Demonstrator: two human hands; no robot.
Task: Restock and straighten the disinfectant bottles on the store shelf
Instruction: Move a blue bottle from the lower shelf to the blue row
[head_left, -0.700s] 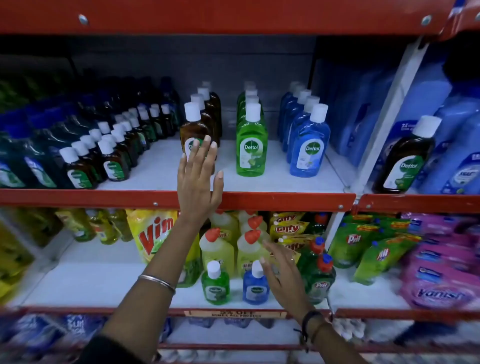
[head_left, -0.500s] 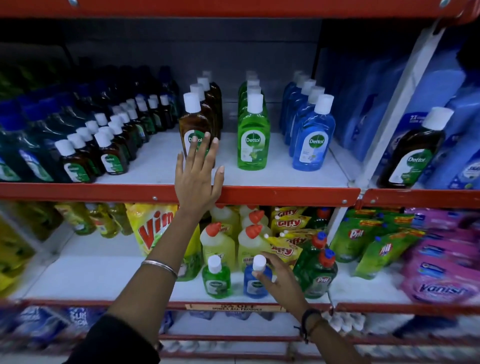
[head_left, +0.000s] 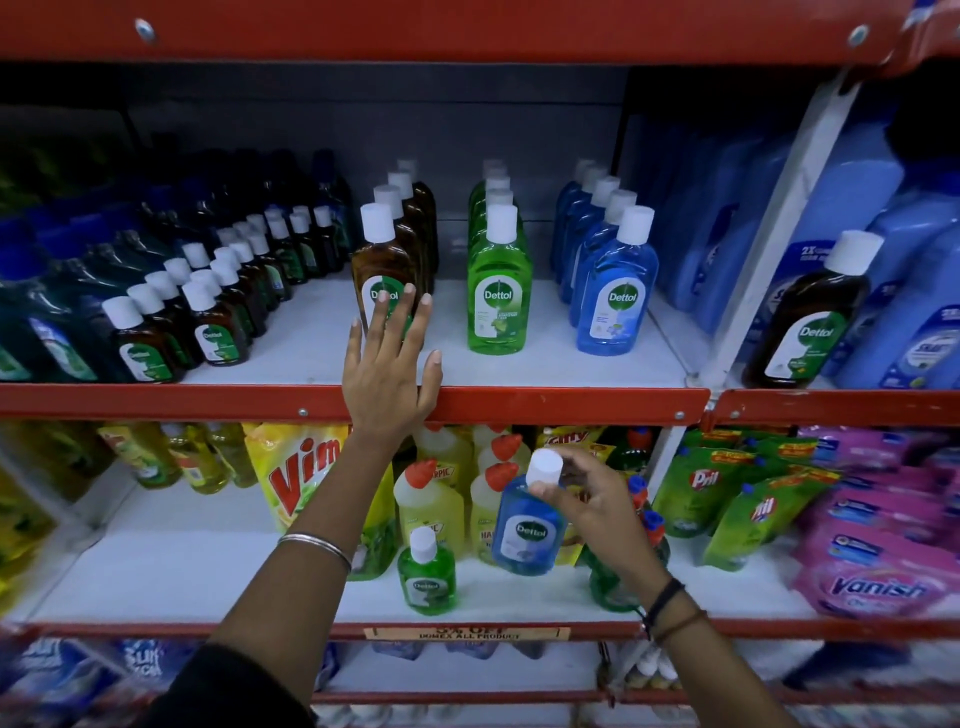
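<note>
My right hand (head_left: 589, 499) grips a small blue Dettol bottle (head_left: 527, 530) by its neck, just under the white cap, and holds it lifted above the lower shelf (head_left: 208, 566). A small green Dettol bottle (head_left: 427, 577) stands on that shelf to its left. My left hand (head_left: 389, 364) is spread flat, fingers apart, against the front brown Dettol bottle (head_left: 382, 260) on the upper shelf (head_left: 311, 343). Rows of green bottles (head_left: 498, 291) and blue bottles (head_left: 615, 296) stand to the right of the brown row.
Small brown bottles (head_left: 208, 312) fill the upper shelf's left side. Large blue jugs (head_left: 852, 234) and a big brown Dettol bottle (head_left: 808, 317) sit past the white divider (head_left: 763, 244). Vim pouch (head_left: 296, 473), yellow cleaner bottles (head_left: 431, 499), Pril pouches (head_left: 727, 499) and Vanish packs (head_left: 878, 566) crowd the lower shelf.
My right hand closed on the small blue bottle's neck and lifted it off the lower shelf. My left hand stayed pressed against the brown bottle.
</note>
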